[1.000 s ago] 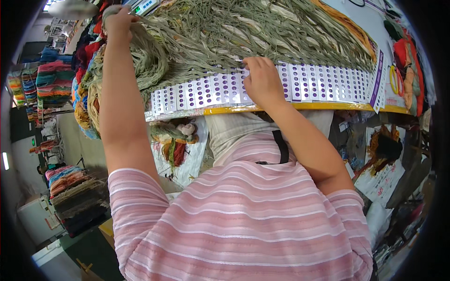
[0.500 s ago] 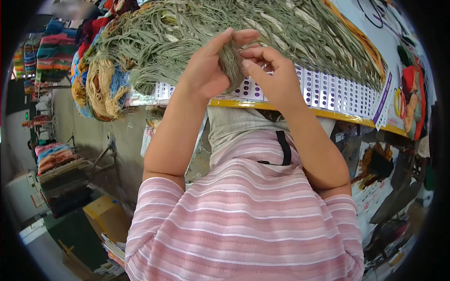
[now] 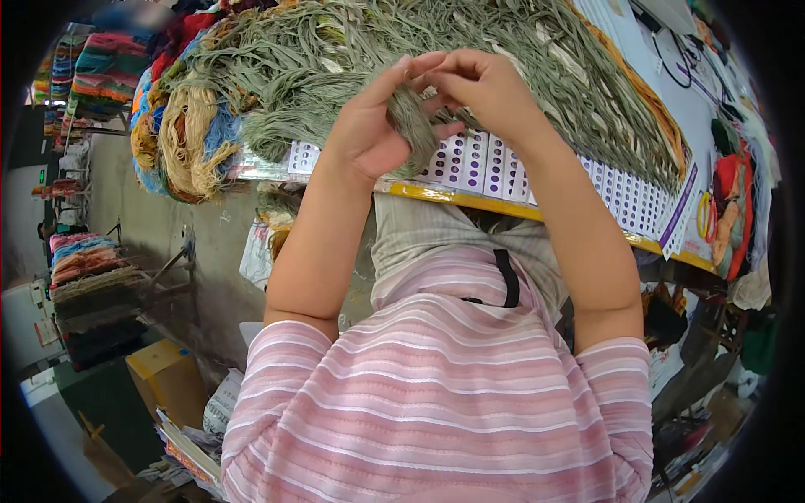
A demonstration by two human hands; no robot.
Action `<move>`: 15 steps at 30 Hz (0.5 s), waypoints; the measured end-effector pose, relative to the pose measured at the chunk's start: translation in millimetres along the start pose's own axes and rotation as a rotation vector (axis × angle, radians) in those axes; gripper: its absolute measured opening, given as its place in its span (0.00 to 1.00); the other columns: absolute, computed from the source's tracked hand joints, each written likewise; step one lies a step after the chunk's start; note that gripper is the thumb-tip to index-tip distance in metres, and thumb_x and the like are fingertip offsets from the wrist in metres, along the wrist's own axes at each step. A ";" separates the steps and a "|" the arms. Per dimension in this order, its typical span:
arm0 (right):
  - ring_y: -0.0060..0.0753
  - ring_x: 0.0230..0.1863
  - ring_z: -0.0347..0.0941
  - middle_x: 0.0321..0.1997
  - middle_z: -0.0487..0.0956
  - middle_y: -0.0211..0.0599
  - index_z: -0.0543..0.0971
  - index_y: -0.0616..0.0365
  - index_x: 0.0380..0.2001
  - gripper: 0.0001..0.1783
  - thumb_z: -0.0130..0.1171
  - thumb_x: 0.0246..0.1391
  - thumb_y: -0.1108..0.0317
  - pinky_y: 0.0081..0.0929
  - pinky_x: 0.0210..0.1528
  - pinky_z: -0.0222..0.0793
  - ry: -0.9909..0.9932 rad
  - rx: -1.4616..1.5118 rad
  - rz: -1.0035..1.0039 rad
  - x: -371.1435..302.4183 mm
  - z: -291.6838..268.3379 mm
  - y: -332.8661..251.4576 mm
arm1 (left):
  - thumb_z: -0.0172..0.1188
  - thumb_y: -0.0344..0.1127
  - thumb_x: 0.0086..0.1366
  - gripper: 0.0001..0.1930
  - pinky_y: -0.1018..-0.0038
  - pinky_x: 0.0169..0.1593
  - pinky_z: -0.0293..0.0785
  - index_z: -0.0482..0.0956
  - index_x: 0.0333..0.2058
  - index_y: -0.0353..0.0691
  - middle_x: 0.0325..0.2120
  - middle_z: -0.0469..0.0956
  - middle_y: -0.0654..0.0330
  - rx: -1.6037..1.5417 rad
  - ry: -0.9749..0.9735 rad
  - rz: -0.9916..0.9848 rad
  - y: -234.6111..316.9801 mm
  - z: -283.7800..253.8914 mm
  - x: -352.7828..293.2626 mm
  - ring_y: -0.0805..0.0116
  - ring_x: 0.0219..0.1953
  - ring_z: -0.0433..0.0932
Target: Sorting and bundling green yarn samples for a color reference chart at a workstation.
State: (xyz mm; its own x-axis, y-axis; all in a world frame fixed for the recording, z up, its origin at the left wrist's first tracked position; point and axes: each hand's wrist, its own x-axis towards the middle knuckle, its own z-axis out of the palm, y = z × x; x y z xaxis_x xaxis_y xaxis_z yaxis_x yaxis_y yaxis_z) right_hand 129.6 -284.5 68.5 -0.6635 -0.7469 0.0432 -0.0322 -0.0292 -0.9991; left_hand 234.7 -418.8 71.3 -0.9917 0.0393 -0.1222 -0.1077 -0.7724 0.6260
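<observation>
My left hand (image 3: 366,134) is curled around a small bundle of grey-green yarn (image 3: 411,126), which hangs over the palm below the thumb and fingers. At the top of that bundle, my right hand (image 3: 495,92) meets the left fingertips, its thumb and forefinger pinched together. Whatever lies in this pinch, perhaps a strand, is too small to make out. Both hands are raised over the table's near edge. Behind them spreads a thick heap of grey-green yarn skeins (image 3: 293,96), with paler strands mixed in.
White sheets with rows of purple dots (image 3: 620,193) lie along the yellow table edge (image 3: 453,195). Beige yarn (image 3: 189,138) and blue yarn hang at the left corner. Yellow-handled scissors (image 3: 707,215) lie at the right. A cardboard box (image 3: 168,377) stands on the floor at lower left.
My right hand has moved up and left to the top of the yarn bundle, closing its fingers against the left fingertips. My left hand keeps its hold; the view has shifted slightly.
</observation>
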 end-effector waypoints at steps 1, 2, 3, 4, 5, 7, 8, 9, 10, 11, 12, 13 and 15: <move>0.21 0.27 0.76 0.26 0.79 0.31 0.80 0.62 0.32 0.07 0.58 0.52 0.71 0.19 0.30 0.71 0.035 0.066 -0.031 3.4 -5.2 0.3 | 0.43 0.44 0.70 0.22 0.53 0.51 0.73 0.66 0.57 0.38 0.54 0.69 0.51 0.001 -0.001 0.006 1.2 -1.1 -0.6 0.53 0.53 0.71; 0.20 0.26 0.75 0.26 0.79 0.30 0.80 0.62 0.32 0.07 0.58 0.51 0.71 0.19 0.30 0.70 0.074 0.022 -0.032 9.9 -11.8 -4.2 | 0.43 0.44 0.70 0.22 0.52 0.52 0.72 0.65 0.57 0.38 0.55 0.68 0.50 -0.018 0.051 0.012 2.0 -2.0 -0.8 0.51 0.55 0.70; 0.19 0.24 0.74 0.25 0.78 0.30 0.80 0.62 0.32 0.07 0.59 0.51 0.70 0.18 0.30 0.70 0.116 -0.021 -0.033 18.2 -20.1 -7.2 | 0.43 0.43 0.70 0.22 0.51 0.53 0.71 0.64 0.58 0.39 0.56 0.67 0.49 -0.035 0.103 0.015 2.0 -2.6 -1.5 0.50 0.56 0.69; 0.21 0.23 0.73 0.24 0.78 0.29 0.80 0.62 0.33 0.07 0.58 0.51 0.70 0.18 0.30 0.70 0.133 -0.049 -0.092 26.9 -26.6 -8.7 | 0.43 0.43 0.70 0.22 0.54 0.51 0.74 0.63 0.58 0.39 0.57 0.64 0.49 -0.037 0.102 0.018 2.4 -5.4 -2.1 0.48 0.57 0.67; 0.21 0.22 0.73 0.22 0.77 0.29 0.79 0.62 0.29 0.07 0.55 0.54 0.69 0.19 0.27 0.69 0.157 -0.087 -0.093 30.3 -25.7 -15.0 | 0.43 0.43 0.70 0.22 0.54 0.51 0.74 0.63 0.58 0.39 0.57 0.64 0.49 -0.037 0.102 0.022 2.9 -9.9 -2.8 0.48 0.57 0.67; 0.21 0.23 0.74 0.22 0.78 0.31 0.79 0.65 0.30 0.10 0.56 0.54 0.68 0.20 0.27 0.69 0.155 -0.149 -0.136 43.9 -32.4 -17.2 | 0.43 0.42 0.71 0.21 0.58 0.47 0.78 0.63 0.58 0.38 0.58 0.64 0.48 -0.099 0.061 -0.009 4.2 -18.4 -4.8 0.48 0.58 0.67; 0.22 0.23 0.74 0.23 0.79 0.32 0.79 0.65 0.30 0.09 0.57 0.52 0.68 0.21 0.28 0.70 0.213 -0.288 -0.144 50.0 -38.0 -23.7 | 0.43 0.42 0.71 0.21 0.58 0.47 0.78 0.63 0.58 0.38 0.58 0.64 0.48 -0.100 0.063 -0.005 5.2 -20.9 -6.2 0.48 0.58 0.67; 0.24 0.23 0.74 0.24 0.80 0.34 0.79 0.64 0.30 0.09 0.58 0.51 0.68 0.23 0.29 0.70 0.281 -0.430 -0.151 53.7 -46.8 -31.6 | 0.42 0.42 0.71 0.21 0.61 0.46 0.79 0.63 0.58 0.38 0.58 0.64 0.48 -0.100 0.032 0.001 5.9 -20.7 -6.1 0.48 0.58 0.67; 0.27 0.24 0.75 0.26 0.81 0.37 0.79 0.64 0.32 0.10 0.58 0.49 0.68 0.25 0.31 0.71 0.448 -0.504 -0.207 63.7 -62.4 -22.7 | 0.42 0.42 0.71 0.21 0.63 0.44 0.80 0.64 0.58 0.38 0.58 0.64 0.48 -0.100 0.001 0.007 6.8 -20.3 -6.3 0.49 0.58 0.66; 0.30 0.25 0.76 0.28 0.82 0.40 0.80 0.63 0.35 0.12 0.59 0.47 0.68 0.27 0.32 0.72 0.628 -0.577 -0.262 75.3 -87.9 -5.0 | 0.42 0.42 0.71 0.21 0.63 0.44 0.80 0.64 0.58 0.38 0.58 0.64 0.48 -0.095 -0.011 -0.006 8.2 -18.7 -4.5 0.49 0.58 0.66; 0.35 0.35 0.78 0.36 0.82 0.41 0.72 0.59 0.53 0.26 0.57 0.48 0.67 0.25 0.37 0.72 0.677 -0.422 -0.108 83.9 -118.8 20.2 | 0.42 0.42 0.71 0.21 0.63 0.45 0.80 0.64 0.58 0.37 0.58 0.64 0.48 -0.103 -0.060 -0.007 9.7 -16.1 -1.7 0.50 0.58 0.67; 0.35 0.35 0.78 0.36 0.82 0.41 0.72 0.59 0.53 0.26 0.57 0.48 0.67 0.25 0.37 0.72 0.669 -0.423 -0.107 78.4 -114.8 22.2 | 0.41 0.42 0.71 0.22 0.63 0.45 0.80 0.64 0.58 0.36 0.58 0.65 0.47 -0.119 -0.087 0.015 11.1 -18.7 -3.1 0.52 0.58 0.67; 0.23 0.28 0.74 0.27 0.79 0.31 0.80 0.61 0.38 0.11 0.57 0.55 0.66 0.20 0.37 0.71 0.678 -1.106 -0.373 40.9 -91.5 22.1 | 0.42 0.41 0.70 0.22 0.62 0.48 0.77 0.63 0.58 0.35 0.58 0.64 0.48 -0.075 -0.001 0.066 7.9 -11.8 -11.8 0.53 0.58 0.67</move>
State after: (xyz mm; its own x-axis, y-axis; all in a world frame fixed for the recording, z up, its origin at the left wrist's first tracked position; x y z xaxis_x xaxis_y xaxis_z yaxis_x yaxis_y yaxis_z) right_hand 33.3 -254.9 48.6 -0.7082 -0.3300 0.6241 -0.6577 0.6296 -0.4135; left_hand 246.4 -432.9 68.6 -0.9966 -0.0129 -0.0815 -0.0362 -0.8189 0.5728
